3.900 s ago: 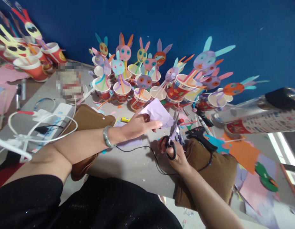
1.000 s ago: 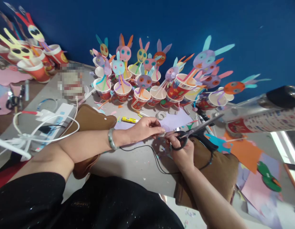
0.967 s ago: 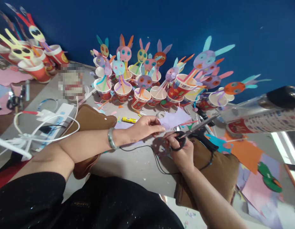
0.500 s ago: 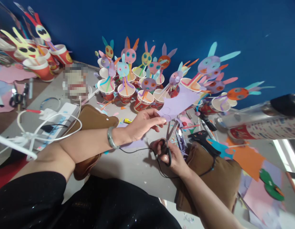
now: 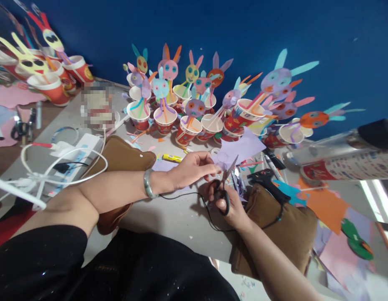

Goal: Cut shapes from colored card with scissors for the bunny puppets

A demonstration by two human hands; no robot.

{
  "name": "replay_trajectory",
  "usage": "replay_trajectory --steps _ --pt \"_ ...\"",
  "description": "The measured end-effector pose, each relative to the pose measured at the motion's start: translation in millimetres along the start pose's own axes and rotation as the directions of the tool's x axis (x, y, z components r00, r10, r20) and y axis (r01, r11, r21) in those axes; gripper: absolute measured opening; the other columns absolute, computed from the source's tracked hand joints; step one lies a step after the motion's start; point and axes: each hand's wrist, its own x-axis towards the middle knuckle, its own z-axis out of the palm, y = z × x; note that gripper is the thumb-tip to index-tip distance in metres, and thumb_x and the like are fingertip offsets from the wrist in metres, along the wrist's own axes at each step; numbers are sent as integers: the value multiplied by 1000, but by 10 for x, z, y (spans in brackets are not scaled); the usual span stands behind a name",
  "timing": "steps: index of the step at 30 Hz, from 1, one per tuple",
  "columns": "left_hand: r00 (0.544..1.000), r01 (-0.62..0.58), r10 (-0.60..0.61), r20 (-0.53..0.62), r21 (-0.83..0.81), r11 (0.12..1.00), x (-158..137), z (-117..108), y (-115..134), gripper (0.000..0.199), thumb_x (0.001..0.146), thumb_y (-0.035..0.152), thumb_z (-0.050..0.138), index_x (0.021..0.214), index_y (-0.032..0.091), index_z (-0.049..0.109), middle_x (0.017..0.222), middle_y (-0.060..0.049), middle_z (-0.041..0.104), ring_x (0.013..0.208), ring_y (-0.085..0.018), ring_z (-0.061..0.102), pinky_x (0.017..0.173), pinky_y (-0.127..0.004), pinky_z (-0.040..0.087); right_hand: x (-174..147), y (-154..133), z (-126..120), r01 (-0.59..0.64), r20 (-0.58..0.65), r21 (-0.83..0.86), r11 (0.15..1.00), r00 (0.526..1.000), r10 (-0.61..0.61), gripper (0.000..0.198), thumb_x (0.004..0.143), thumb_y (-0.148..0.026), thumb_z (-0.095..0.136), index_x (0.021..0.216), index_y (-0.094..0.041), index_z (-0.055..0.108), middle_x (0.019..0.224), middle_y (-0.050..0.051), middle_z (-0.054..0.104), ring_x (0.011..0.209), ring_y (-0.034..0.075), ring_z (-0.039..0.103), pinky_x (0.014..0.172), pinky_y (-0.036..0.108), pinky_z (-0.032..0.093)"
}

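Observation:
Between thumb and fingers, my left hand (image 5: 196, 168) pinches the near-left edge of a purple sheet of paper (image 5: 244, 146). A drawn circle shows on the sheet close to my fingertips. My right hand (image 5: 229, 205) has its fingers through the black handles of a pair of scissors (image 5: 227, 177). The blades point up and to the right and meet the paper beside the circle; whether they are cutting cannot be made out. Another purple piece (image 5: 164, 165) lies on the table behind my left wrist, near a yellow tube (image 5: 172, 158).
Paper cups with rabbit-faced figures (image 5: 164, 119) crowd along the blue wall. A brown cushion (image 5: 275, 225) supports my right forearm; another brown cushion (image 5: 123, 156) lies left. A black glue gun (image 5: 269, 184), a clear bottle (image 5: 347, 161) and orange paper (image 5: 327, 205) are right. White cables (image 5: 65, 182) tangle left.
The purple sheet has swung lower and to the right, uncovering a cup behind it. The scissors have tilted rightward, and their blades have moved along the paper. My left hand still pinches it.

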Motion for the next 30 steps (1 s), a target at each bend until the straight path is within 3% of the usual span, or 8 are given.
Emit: replay_trajectory --steps 30 --pt "999 28 -28 16 -15 999 5 -1 -22 28 75 31 78 73 11 57 67 -1 62 61 -7 58 59 -21 49 2 13 2 22 -18 -11 1000 1000 -22 62 77 -82 55 71 -20 53 69 1 53 63 15 47 58 29 37"
